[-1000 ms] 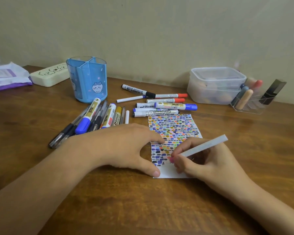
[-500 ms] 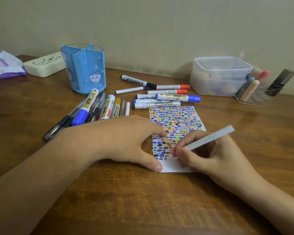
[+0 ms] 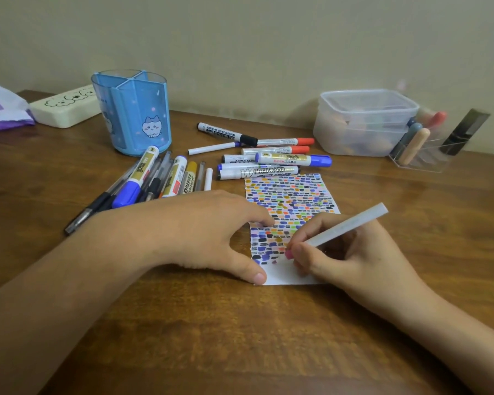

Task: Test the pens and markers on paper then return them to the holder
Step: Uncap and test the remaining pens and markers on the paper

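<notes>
1. Near the middle of the worktop [image 3: 268, 337], the right hand [image 3: 351, 258] pinches a pale, slim marker [image 3: 345, 225] in a writing grip, fingers curled round its lower barrel. The pink tip sits at the edge of the last row of marks, at or just above the sheet; contact cannot be told.
2. Beside it, the left hand [image 3: 200, 232] lies flat and relaxed, holding nothing. Its thumb presses the paper's near left corner and a fingertip rests further up the left edge, likely to stop the paper [image 3: 291, 195] sliding under each stroke.
3. Colour dabs fill the paper from its far edge; only a white strip is left near the person, which is why the tip works there.
4. Pointing down and to the near left, the marker's tip leads; its long axis rises diagonally to the far right, blunt end high above the knuckles.
5. Far left stands the blue holder [image 3: 131, 112], upright, with nothing showing in its compartments.
6. Between the holder and the paper, one bunch of pens [image 3: 143, 183] lies fanned, axes running near-left to far-right. A second group of whiteboard markers [image 3: 268, 158] lies just beyond the paper's far edge, mostly left to right. Both piles probably sort tested from untested, though which is which cannot be told.
</notes>
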`<state>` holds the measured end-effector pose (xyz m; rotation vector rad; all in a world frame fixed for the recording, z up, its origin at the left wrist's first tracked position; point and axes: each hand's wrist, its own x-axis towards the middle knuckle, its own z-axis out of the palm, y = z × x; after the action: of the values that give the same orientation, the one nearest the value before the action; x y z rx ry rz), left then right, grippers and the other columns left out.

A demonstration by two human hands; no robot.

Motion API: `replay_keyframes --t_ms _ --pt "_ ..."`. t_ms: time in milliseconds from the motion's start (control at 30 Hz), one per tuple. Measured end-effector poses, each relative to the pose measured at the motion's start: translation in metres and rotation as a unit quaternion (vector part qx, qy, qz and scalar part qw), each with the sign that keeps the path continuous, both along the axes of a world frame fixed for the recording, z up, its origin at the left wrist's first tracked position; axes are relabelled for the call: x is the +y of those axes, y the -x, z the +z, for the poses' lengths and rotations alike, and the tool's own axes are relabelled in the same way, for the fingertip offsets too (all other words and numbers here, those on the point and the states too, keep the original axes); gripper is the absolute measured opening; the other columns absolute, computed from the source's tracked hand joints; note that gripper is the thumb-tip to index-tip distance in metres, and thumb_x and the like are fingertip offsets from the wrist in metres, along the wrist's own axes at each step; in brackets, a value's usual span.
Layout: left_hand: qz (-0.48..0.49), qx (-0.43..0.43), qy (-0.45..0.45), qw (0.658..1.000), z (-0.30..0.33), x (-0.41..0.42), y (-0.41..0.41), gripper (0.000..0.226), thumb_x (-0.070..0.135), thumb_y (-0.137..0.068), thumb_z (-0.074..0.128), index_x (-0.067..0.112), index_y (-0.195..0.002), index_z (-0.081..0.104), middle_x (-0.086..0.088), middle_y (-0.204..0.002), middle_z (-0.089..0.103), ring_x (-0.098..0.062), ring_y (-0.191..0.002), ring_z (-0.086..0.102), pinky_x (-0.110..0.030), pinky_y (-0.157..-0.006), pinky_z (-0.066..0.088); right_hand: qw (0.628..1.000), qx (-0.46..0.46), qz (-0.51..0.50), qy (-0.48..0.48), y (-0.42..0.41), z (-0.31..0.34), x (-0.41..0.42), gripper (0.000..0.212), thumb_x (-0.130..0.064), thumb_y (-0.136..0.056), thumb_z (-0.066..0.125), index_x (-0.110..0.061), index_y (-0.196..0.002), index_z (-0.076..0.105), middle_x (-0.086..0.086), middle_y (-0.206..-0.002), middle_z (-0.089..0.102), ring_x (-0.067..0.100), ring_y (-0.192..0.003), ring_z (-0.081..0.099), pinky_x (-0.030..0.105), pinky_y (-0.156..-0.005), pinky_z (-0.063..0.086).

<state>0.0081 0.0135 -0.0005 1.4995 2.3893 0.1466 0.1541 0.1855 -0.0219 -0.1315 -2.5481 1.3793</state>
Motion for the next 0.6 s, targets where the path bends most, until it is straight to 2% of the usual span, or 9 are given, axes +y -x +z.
replay_keyframes --t_ms 200,333,600 --pt "0.002 -0.004 0.006 1.0 0.0021 0.0001 -0.0016 0.084 0.073 -0.075 0.065 0.051 -0.147 0.029 0.025 -0.145 0.04 0.005 -0.113 0.038 -0.021 -0.091 0.035 1.0 -0.004 0.008 0.002 -0.0002 -0.0007 -0.0016 0.011 -0.018 -0.086 0.074 -0.023 -0.077 0.076 -0.001 -0.075 0.075 0.02 -0.069 0.069 0.043 -0.067 0.055" --pt "0.003 -0.005 0.01 1.0 0.0027 0.0002 -0.0019 0.083 0.073 -0.075 0.065 0.051 -0.147 0.028 0.027 -0.143 0.04 0.007 -0.103 0.034 -0.02 -0.085 0.033 1.0 -0.005 -0.004 0.001 -0.0005 0.0006 -0.0004 0.01 -0.015 -0.083 0.072 -0.02 -0.075 0.075 -0.001 -0.073 0.074 0.018 -0.068 0.068 0.043 -0.067 0.056" --pt "0.005 -0.01 0.014 1.0 0.0033 -0.0002 -0.0027 0.083 0.073 -0.075 0.065 0.052 -0.147 0.028 0.027 -0.147 0.038 0.009 -0.106 0.033 -0.021 -0.089 0.034 1.0 -0.007 -0.002 -0.004 0.0001 0.0011 -0.0008 0.011 -0.013 -0.082 0.071 -0.02 -0.075 0.075 -0.003 -0.074 0.074 0.016 -0.069 0.068 0.041 -0.067 0.056"
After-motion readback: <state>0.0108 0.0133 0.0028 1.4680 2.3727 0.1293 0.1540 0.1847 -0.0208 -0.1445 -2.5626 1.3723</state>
